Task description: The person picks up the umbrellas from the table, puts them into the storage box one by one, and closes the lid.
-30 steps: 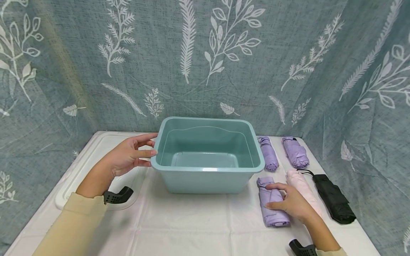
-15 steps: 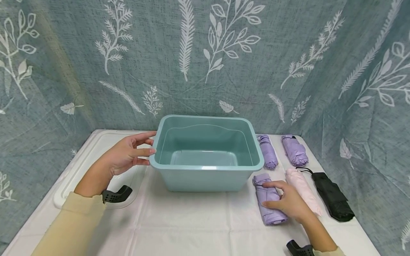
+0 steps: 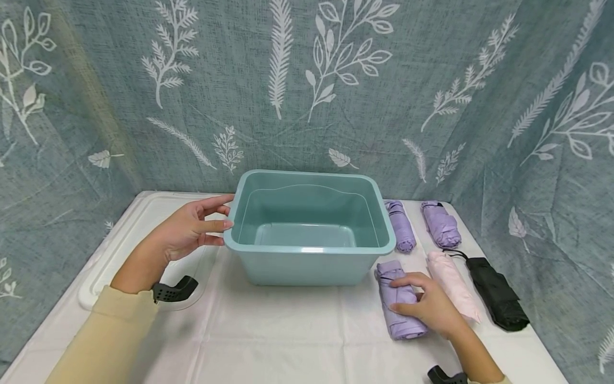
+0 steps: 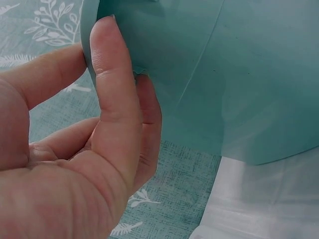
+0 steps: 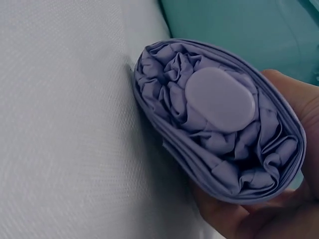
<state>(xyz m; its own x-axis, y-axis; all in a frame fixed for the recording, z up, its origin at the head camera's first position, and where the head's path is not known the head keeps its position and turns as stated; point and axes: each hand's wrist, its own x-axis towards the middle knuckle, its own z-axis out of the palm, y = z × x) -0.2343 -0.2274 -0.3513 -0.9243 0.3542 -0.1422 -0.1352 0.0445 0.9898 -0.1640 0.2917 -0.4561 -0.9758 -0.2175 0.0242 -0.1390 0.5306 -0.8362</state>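
Observation:
My right hand (image 3: 427, 301) grips a folded lilac umbrella (image 3: 395, 301) across its middle, thumb and fingers on opposite sides, close over the white cloth right of the bin. In the right wrist view, the umbrella's (image 5: 219, 99) end faces the camera, with a pale oval cap amid bunched fabric. My left hand (image 3: 184, 229) touches the left rim of a blue-green plastic bin (image 3: 307, 266) from outside, its fingers extended. Up close in the left wrist view, the fingertips (image 4: 107, 40) lie against the bin's rim and outer wall. Inside the bin only its bare floor shows.
Two more lilac folded umbrellas, one beside the bin (image 3: 402, 226) and one farther right (image 3: 441, 225), lie at the back right. Nearer are a pink umbrella (image 3: 453, 285) and a black umbrella (image 3: 496, 293). A white lid (image 3: 120, 256) lies under my left arm; a patterned curtain (image 3: 268, 138) surrounds the table.
My right hand has shifted slightly left, toward the bin, and the lilac umbrella has moved with it. The left hand stays at the bin's rim.

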